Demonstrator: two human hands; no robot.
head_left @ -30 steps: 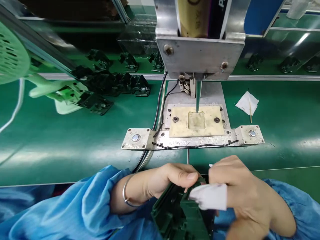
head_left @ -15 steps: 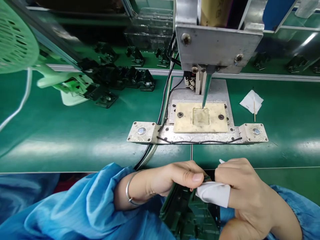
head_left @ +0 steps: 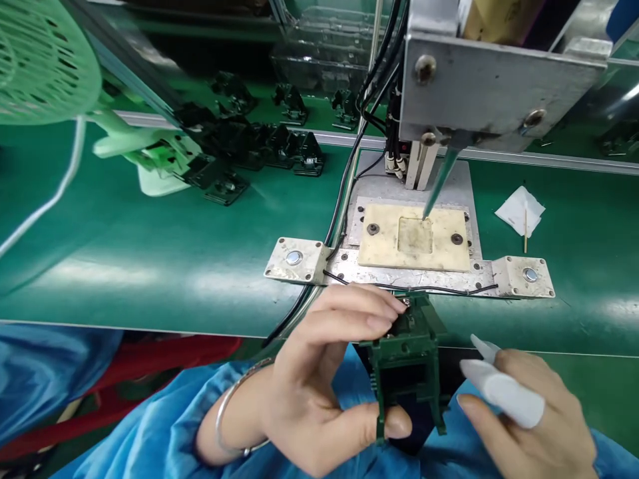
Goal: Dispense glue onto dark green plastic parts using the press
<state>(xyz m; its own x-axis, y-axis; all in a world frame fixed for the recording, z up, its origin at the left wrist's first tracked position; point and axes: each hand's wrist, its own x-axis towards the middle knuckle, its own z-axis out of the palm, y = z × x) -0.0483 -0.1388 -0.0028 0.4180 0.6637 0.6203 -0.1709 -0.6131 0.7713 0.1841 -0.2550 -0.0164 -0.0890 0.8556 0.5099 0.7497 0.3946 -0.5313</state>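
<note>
A dark green plastic housing (head_left: 407, 349) with an open frame is gripped by my left hand (head_left: 329, 379), fingers over its top and thumb at its lower edge. It is held up in front of the table's near edge. To the right of it, my right hand (head_left: 529, 406) is apart from the housing, thumb and fingers spread, holding nothing. White finger cots (head_left: 506, 392) cover fingertips of that hand. Beyond the housing stands a press fixture with a cream block (head_left: 377, 249), whose square recess holds nothing. A thin greenish rod (head_left: 442, 183) points down at this recess.
Button boxes (head_left: 297, 259) flank the fixture on both sides. Several dark housings (head_left: 287, 150) stand at the back left beside a green fan (head_left: 42, 63). A white paper (head_left: 519, 209) with a small stick lies at the right. Cables (head_left: 342, 189) run left of the fixture.
My left hand has raised and turned the housing, so its open frame shows. My right hand has let go of it and moved away to the right. The view has shifted slightly.
</note>
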